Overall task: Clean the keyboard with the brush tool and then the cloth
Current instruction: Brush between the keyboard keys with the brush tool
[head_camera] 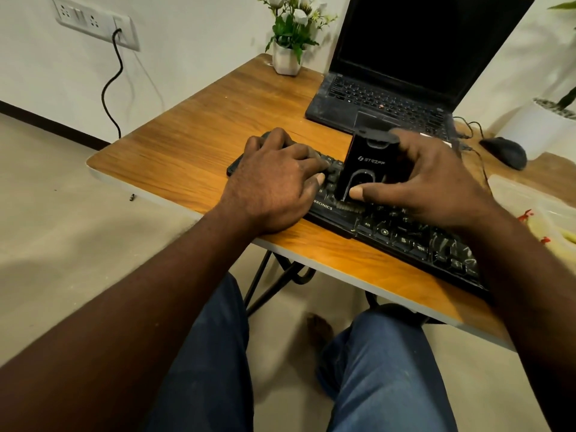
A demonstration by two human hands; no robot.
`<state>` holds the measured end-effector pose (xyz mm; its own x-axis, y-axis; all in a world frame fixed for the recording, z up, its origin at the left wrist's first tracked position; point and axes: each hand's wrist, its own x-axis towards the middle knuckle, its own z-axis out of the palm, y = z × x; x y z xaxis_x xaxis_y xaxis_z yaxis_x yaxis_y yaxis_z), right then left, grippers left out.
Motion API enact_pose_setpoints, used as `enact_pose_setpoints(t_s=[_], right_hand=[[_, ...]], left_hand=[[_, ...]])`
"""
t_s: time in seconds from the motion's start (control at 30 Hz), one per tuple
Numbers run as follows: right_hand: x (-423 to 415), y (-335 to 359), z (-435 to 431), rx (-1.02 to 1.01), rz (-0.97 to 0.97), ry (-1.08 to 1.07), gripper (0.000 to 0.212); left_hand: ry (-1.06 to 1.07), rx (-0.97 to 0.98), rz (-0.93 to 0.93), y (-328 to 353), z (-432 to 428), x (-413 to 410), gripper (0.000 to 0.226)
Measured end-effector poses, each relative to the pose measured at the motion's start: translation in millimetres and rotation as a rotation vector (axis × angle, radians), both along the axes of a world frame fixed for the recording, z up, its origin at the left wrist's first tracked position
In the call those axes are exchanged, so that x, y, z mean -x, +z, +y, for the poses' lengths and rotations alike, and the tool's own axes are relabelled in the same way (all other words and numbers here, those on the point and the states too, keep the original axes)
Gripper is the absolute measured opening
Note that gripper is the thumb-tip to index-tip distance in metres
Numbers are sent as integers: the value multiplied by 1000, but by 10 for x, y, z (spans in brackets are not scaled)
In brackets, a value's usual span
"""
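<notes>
Left hand point(274, 179) lies palm-down on the left end of the black keyboard point(405, 238), fingers loosely bent, steadying it on the tabletop point(193, 135). Just right of it, the black brush tool point(361, 166) stands upright with its bristles on the keys. Right hand point(436, 182) grips it, thumb on the front face. The right-end keys look dusty. Probably mid-brushing, with the cloth pass not yet begun; no cloth identifiable.

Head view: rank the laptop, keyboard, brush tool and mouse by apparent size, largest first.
1. laptop
2. keyboard, partly covered
3. brush tool
4. mouse, though it lies farther from the camera, so its true size is unsure
</notes>
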<state>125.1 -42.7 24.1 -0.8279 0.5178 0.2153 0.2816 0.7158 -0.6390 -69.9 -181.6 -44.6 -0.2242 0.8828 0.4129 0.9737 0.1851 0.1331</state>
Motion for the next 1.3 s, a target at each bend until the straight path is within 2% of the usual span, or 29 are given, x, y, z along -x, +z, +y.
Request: enact_pose_setpoints(t_s=[0.13, 0.27, 0.43, 0.63, 0.9, 1.13, 1.3], right_hand=[[-50, 30, 54, -175, 9, -128, 55], [-159, 63, 32, -88, -29, -11, 50], [-218, -11, 28, -188, -14, -70, 48], [156, -149, -197, -368, 24, -35, 47], [-353, -47, 16, -312, -41, -94, 53], [122, -152, -213, -313, 55, -23, 44], [-274, -16, 6, -135, -27, -73, 50]], left_hand=[[-10, -13, -6, -5, 9, 5, 53], [-9, -12, -9, -6, 8, 5, 53], [-7, -8, -8, -3, 13, -4, 54], [-4, -14, 4, -6, 5, -7, 49], [7, -4, -8, -1, 12, -1, 52], [14, -4, 9, -5, -22, -21, 49], [21, -1, 15, -17, -17, -2, 51]])
